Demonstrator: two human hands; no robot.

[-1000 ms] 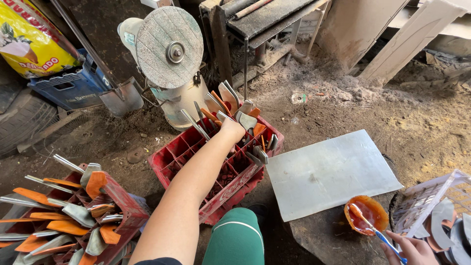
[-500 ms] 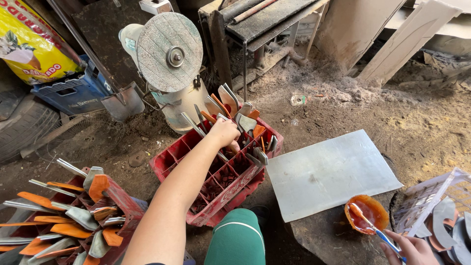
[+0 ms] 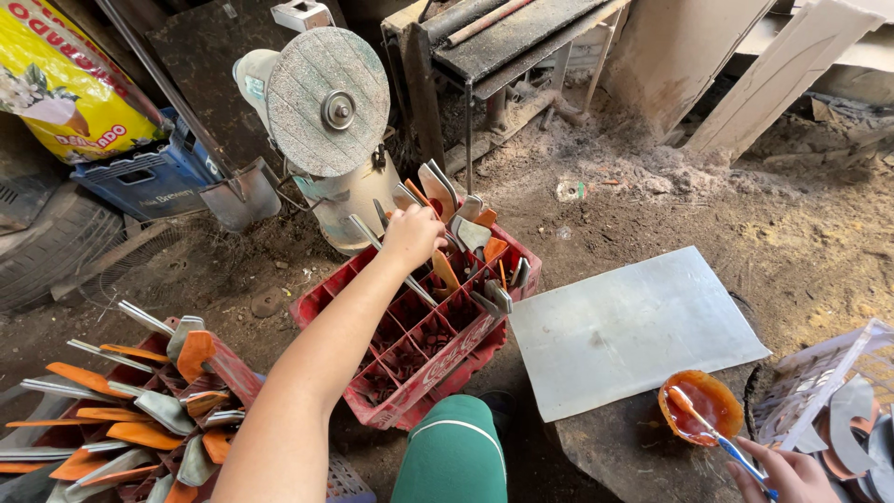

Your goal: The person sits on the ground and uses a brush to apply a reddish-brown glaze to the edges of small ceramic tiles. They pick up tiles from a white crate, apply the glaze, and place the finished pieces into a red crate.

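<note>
I am at the step of setting a metal trowel blade point(image 3: 421, 279) into a compartment at the far end of the red plastic crate point(image 3: 410, 396). My left hand point(image 3: 413, 236) is closed around its thin grey stem. Next I must lower it straight between the dividers, without knocking the neighbour blades. My right hand point(image 3: 790, 473) holds a blue brush point(image 3: 712, 436), its tip in the small orange bowl point(image 3: 706, 407).
</note>
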